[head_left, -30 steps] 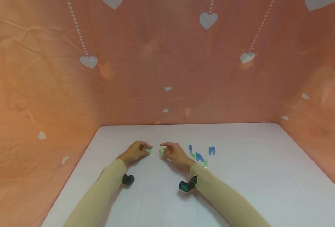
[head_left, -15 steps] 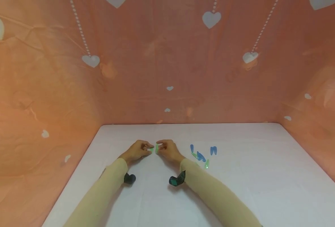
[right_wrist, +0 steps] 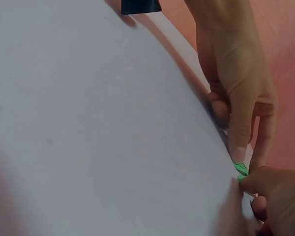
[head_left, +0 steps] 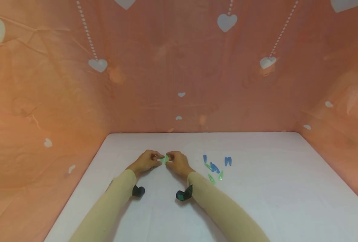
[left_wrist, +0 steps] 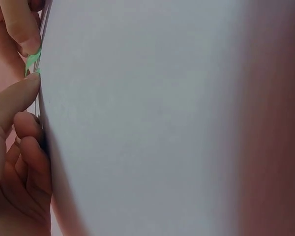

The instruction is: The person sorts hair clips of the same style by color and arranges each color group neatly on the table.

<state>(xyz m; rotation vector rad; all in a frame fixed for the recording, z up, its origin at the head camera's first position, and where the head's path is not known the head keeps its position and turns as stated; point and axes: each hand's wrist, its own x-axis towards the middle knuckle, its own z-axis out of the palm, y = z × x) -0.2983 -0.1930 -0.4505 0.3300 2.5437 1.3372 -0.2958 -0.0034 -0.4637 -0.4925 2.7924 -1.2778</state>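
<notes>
My left hand (head_left: 145, 160) pinches a green snap hair clip (head_left: 162, 161) between thumb and fingertips, over the far middle of the table. Just to its right, my right hand (head_left: 179, 164) pinches another green hair clip (head_left: 167, 158), and the two clips are side by side. In the right wrist view, the left hand's green clip (right_wrist: 241, 168) shows below its thumb, right at the right hand's thumb tip. Fingertips cover most of both clips. The left wrist view shows green (left_wrist: 32, 61) between the two hands' fingertips.
Right of the hands, blue hair clips (head_left: 215, 168) lie loosely grouped with a few green clips (head_left: 220, 175). Two more blue clips (head_left: 228, 161) lie side by side farther right. The white table (head_left: 276, 195) meets an orange heart-patterned cloth (head_left: 142, 101) behind.
My right hand has moved left with its green clip, up to the clip in the left hand. The left hand has stayed nearly still. Another green clip now shows beside the right sleeve.
</notes>
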